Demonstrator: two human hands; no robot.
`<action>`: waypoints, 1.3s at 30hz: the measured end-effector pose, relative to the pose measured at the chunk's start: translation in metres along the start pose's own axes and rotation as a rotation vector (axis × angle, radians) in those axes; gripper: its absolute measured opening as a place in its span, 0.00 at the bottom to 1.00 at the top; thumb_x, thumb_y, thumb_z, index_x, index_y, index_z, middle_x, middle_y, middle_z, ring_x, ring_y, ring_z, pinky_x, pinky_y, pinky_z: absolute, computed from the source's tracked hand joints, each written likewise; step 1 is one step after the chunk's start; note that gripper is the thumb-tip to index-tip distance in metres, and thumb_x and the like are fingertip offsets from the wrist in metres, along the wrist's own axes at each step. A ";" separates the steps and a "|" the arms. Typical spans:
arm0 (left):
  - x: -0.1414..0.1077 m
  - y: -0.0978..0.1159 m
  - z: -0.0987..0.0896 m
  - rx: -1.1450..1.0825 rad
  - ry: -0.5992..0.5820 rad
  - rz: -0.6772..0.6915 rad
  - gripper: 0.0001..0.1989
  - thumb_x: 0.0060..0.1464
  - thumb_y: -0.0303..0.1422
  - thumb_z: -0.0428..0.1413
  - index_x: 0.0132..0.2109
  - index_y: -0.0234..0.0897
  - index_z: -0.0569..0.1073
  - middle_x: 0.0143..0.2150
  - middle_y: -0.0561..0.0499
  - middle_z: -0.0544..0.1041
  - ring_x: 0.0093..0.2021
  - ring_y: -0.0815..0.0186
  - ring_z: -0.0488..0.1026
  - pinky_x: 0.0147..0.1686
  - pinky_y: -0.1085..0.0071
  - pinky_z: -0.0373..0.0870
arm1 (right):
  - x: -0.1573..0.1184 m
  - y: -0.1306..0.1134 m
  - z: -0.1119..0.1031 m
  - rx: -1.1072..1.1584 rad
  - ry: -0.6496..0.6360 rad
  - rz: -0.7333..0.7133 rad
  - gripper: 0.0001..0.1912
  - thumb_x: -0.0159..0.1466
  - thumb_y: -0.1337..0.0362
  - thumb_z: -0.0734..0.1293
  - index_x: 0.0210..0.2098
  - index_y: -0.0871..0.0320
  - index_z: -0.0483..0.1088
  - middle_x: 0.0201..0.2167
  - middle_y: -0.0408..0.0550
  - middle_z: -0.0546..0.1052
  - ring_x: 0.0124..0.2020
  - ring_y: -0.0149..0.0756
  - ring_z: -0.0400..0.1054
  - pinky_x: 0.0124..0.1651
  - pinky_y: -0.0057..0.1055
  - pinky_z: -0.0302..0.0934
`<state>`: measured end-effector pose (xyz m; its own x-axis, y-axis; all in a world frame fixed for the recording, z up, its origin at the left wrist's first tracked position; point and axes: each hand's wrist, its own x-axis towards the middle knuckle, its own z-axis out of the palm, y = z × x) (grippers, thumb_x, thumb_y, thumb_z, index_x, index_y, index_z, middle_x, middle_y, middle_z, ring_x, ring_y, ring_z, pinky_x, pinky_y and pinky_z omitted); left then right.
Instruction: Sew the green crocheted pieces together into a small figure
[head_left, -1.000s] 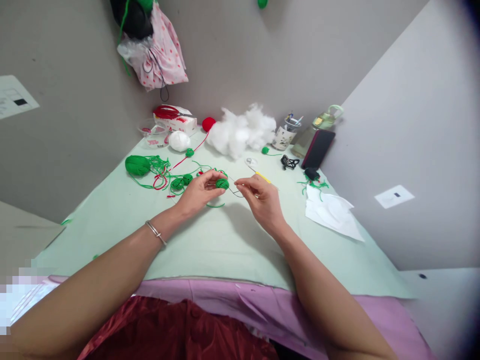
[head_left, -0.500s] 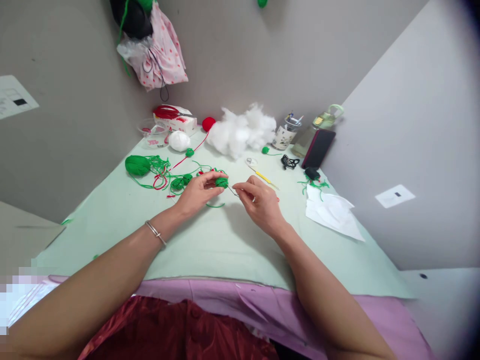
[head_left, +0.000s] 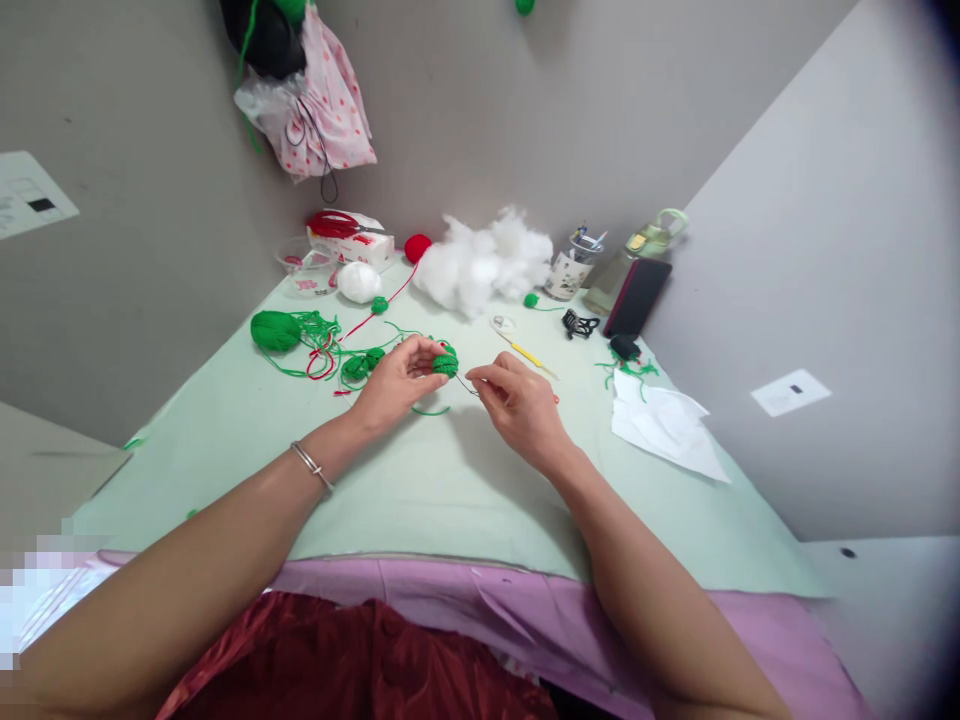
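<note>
Over the middle of the table, my left hand (head_left: 405, 378) is closed round a small green crocheted piece (head_left: 445, 365), thumb in front and fingers behind. Dark lines cross the piece's surface. From its right side a thin dark thread (head_left: 465, 383) runs toward my right hand (head_left: 517, 400), whose thumb and forefinger are pinched on it. Whether a needle is also between those fingertips, I cannot tell. Some red and green bits lie partly hidden behind the left fingers. Beside my left hand rest small green yarn pieces (head_left: 358, 366).
White stuffing (head_left: 484, 262) is heaped at the back. Left are a green yarn ball (head_left: 275, 331), a white ball (head_left: 359, 283) and red scissors (head_left: 335, 223) on a box. A yellow-handled crochet hook (head_left: 526, 354), hair clip (head_left: 580, 323), phone (head_left: 637, 298) and white paper (head_left: 664, 425) lie rightward.
My left fingers have shifted back on the green crocheted piece, so more of its top shows. My right hand stays almost in place, still pinching the thread.
</note>
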<state>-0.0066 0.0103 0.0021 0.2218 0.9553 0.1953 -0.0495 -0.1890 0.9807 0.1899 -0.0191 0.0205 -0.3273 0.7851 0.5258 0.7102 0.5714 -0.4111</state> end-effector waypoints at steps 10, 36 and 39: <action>-0.004 0.005 0.000 -0.057 -0.073 -0.057 0.19 0.48 0.38 0.66 0.47 0.38 0.77 0.44 0.48 0.80 0.42 0.60 0.77 0.50 0.60 0.72 | 0.003 -0.001 -0.002 0.214 -0.028 0.116 0.09 0.66 0.70 0.64 0.37 0.55 0.77 0.28 0.43 0.68 0.26 0.30 0.62 0.32 0.29 0.55; -0.003 0.004 0.003 -0.184 -0.079 -0.023 0.16 0.47 0.34 0.67 0.44 0.39 0.75 0.45 0.49 0.79 0.47 0.63 0.74 0.53 0.62 0.69 | 0.008 0.000 -0.011 0.541 -0.097 0.291 0.08 0.64 0.61 0.68 0.36 0.57 0.79 0.29 0.43 0.70 0.27 0.29 0.63 0.31 0.30 0.59; -0.003 0.006 0.002 -0.235 -0.082 -0.057 0.16 0.48 0.34 0.67 0.44 0.38 0.75 0.44 0.50 0.80 0.44 0.64 0.76 0.53 0.61 0.69 | 0.008 0.003 -0.014 0.573 -0.107 0.289 0.08 0.64 0.61 0.68 0.37 0.56 0.80 0.28 0.42 0.68 0.25 0.28 0.62 0.30 0.30 0.59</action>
<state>-0.0053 0.0052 0.0077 0.3086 0.9395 0.1486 -0.2575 -0.0679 0.9639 0.1980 -0.0141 0.0339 -0.2539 0.9289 0.2696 0.3433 0.3471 -0.8727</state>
